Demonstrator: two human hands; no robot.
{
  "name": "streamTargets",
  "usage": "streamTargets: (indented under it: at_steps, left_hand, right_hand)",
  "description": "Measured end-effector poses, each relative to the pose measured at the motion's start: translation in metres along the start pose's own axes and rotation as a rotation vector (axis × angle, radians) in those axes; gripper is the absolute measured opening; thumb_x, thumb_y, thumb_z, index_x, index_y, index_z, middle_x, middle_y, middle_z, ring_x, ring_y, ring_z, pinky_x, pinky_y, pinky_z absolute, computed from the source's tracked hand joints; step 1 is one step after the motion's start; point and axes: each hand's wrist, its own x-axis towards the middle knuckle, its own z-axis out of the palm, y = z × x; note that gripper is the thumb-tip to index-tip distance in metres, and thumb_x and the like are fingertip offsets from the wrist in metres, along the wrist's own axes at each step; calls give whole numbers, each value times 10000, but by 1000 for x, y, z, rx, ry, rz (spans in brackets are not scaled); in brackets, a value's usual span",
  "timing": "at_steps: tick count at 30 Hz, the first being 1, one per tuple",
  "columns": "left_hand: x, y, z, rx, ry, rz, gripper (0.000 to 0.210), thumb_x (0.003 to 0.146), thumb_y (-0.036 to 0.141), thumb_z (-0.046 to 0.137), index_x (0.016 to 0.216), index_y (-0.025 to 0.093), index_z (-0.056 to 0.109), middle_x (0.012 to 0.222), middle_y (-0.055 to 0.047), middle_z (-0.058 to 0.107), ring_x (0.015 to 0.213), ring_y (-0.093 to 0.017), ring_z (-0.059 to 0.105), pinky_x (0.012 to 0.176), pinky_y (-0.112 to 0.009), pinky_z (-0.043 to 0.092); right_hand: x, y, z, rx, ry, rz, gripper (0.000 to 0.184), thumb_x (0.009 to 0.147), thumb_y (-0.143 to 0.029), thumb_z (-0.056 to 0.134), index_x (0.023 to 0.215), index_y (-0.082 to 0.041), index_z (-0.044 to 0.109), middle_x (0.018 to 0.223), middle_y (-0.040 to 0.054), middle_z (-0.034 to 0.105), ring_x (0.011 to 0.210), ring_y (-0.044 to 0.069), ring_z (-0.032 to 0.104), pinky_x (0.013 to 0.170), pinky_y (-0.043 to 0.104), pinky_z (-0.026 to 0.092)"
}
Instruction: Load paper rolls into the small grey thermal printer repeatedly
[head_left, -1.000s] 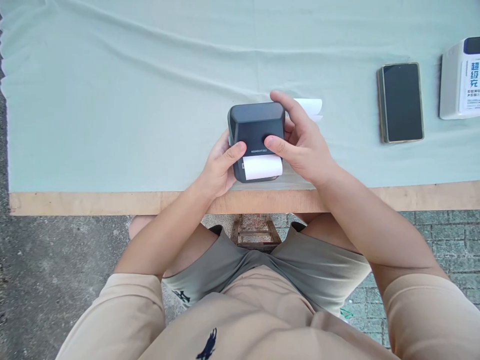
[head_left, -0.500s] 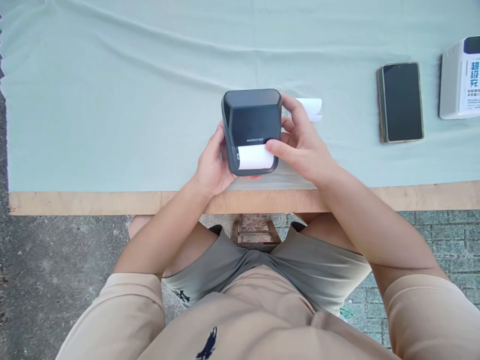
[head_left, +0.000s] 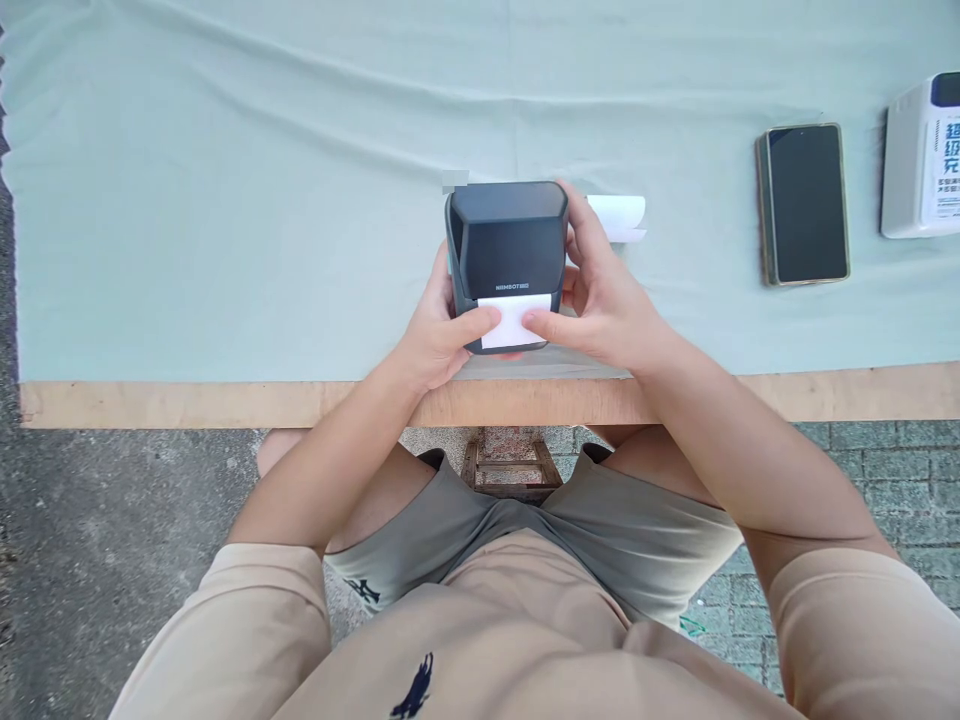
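Observation:
A dark label printer (head_left: 512, 245) with "NIIMBOT" lettering is held over the front part of the table. White label paper (head_left: 513, 325) sticks out of its lower end. My left hand (head_left: 442, 335) grips the printer's left side, its thumb lying on the paper; the other fingers are mostly hidden beneath. My right hand (head_left: 600, 300) grasps the right side, with its thumb on the right part of the same paper and a finger along the upper right corner. Just beyond my right hand lies a curled strip of white paper (head_left: 619, 218), partly covered by my fingers.
A pale green cloth (head_left: 262, 250) covers the table, whose bare wooden front edge (head_left: 187, 404) runs across near me. To the right lie a phone (head_left: 806, 205) and, at the frame's edge, a white box-shaped object (head_left: 909, 165) with blue characters.
My left thumb has moved from the printer's left side onto the label paper. My right thumb has shifted slightly lower on the paper. The printer has moved a little to the right.

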Motion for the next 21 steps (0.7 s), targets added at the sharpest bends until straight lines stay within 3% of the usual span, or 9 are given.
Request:
streamTargets:
  at_steps: [4,9,16,18,21]
  left_hand:
    - [0,-1,-1,3,-15,8,748,707,482,972,1334,377,577,1448,-57,720,1320,-423,742,700,-423,744]
    - [0,2,0,7,-16,-24,788,703,474,983,1365,381,564,1464,-66,711,1293,-427,757,766,-469,752]
    - [0,4,0,2,-13,-59,719,747,478,933,1349,352,559,1347,-70,750,1087,-381,826,629,-427,721]
    - [3,6,2,-22,-7,-81,679,784,560,866,1350,339,561,1315,-71,762,1055,-376,826,632,-442,710]
    - [7,9,7,-91,-14,-137,610,900,732,595,1344,313,597,1286,-79,775,1046,-378,821,632,-469,692]
  right_hand:
    - [0,0,-3,0,-13,16,1197,859,-691,798,1757,-442,46,1638,86,449,1121,236,678,874,363,659]
    - [1,2,-4,-12,-22,19,1205,863,-701,790,1763,-441,33,1628,81,474,1128,241,676,874,366,661]
    - [3,6,-2,7,-22,2,1251,854,-765,771,1768,-411,-7,1619,83,482,1177,239,655,891,348,657]
    - [3,5,-3,5,-20,11,1227,856,-764,772,1766,-423,23,1583,76,515,1170,240,654,895,352,655]
    - [3,5,-4,7,-26,19,1184,870,-730,778,1757,-440,50,1527,72,552,1126,234,656,874,359,655]
